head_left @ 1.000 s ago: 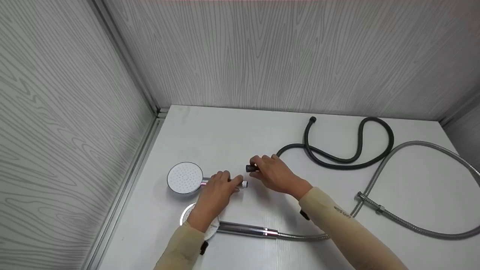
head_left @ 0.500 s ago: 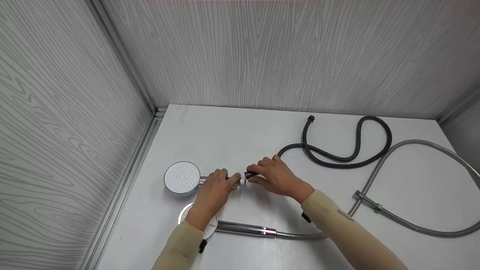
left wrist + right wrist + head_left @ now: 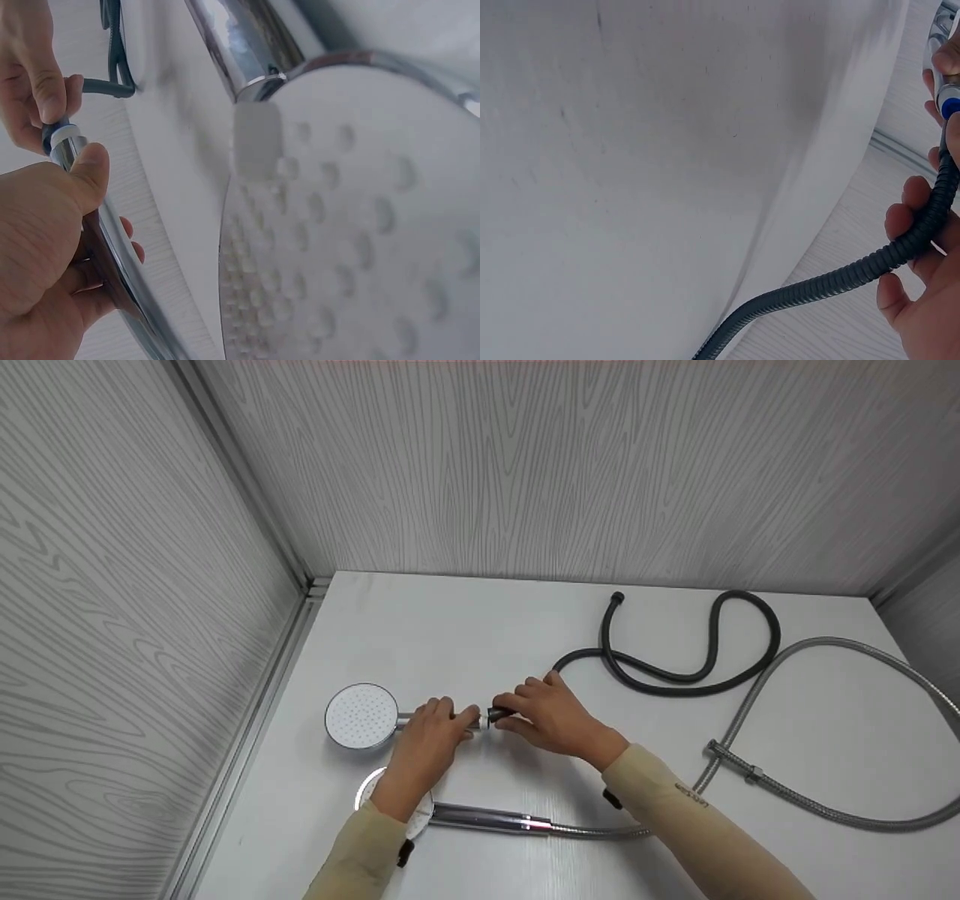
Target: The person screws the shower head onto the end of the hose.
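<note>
My left hand [image 3: 427,746] grips the chrome handle [image 3: 124,255] of a hand shower [image 3: 361,716] with a round white face. The handle's white threaded end [image 3: 484,722] sticks out past the thumb. In my right hand [image 3: 555,720], thumb and fingers pinch the end fitting [image 3: 496,713] of a black shower hose [image 3: 832,281]. That fitting meets the threaded end, roughly in line with it. From the right wrist view, the ribbed hose runs across the right fingers, and a blue ring [image 3: 951,108] shows at the chrome end.
A second hand shower [image 3: 420,817] lies nearer on the white table [image 3: 450,622], partly under the left forearm. Its chrome handle [image 3: 487,818] joins a metal hose [image 3: 825,641] looping right. The black hose's free end [image 3: 617,598] lies near the back wall [image 3: 525,472].
My right hand has brought the black hose's fitting down and left against the handle's threaded end, closing the gap. The left hand keeps its grip, nearly still.
</note>
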{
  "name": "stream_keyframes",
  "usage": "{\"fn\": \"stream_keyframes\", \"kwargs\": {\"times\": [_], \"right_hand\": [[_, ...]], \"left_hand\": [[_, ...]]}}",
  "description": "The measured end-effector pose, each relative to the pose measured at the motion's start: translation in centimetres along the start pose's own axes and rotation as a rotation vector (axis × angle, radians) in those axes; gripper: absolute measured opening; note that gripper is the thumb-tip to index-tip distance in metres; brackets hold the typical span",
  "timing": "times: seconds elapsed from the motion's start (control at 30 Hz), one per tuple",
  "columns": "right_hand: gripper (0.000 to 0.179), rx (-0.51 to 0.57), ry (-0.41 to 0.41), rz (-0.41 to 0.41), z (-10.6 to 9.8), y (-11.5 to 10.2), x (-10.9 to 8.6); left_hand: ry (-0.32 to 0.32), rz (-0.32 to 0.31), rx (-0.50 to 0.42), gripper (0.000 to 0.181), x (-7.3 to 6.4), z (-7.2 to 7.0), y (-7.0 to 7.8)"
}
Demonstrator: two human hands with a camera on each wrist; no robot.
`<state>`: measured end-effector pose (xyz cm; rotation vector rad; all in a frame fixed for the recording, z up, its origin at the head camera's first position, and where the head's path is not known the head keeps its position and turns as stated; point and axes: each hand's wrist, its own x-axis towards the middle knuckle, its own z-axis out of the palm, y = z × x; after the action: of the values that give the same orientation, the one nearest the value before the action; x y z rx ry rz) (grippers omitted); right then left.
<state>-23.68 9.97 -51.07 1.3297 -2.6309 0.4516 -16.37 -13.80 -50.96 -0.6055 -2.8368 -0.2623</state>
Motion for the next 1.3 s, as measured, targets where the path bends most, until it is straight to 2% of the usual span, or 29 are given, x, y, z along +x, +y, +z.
{"fn": "stream_keyframes", "kwargs": {"times": [0.23,0.63,0.93,1.3], "right_hand": [[0.033,0.004,0.009,-0.002,-0.15,-0.18,-0.20],[0.032,0.120,-0.014,0.012,0.23,-0.30,-0.31],[0.028,0.123,0.000,-0.010,0.06,-0.50,-0.43],[0.028,0.122,0.010,-0.010,0.03,-0.82,-0.30]], "left_hand": [[0.001,-0.006,-0.004,0.029,0.21,-0.10,0.14],[0.001,-0.012,-0.001,0.031,0.34,0.00,0.13],[-0.009,-0.016,0.003,0.030,0.44,-0.13,0.24],[-0.056,-0.039,0.000,0.032,0.65,-0.51,0.26]]}}
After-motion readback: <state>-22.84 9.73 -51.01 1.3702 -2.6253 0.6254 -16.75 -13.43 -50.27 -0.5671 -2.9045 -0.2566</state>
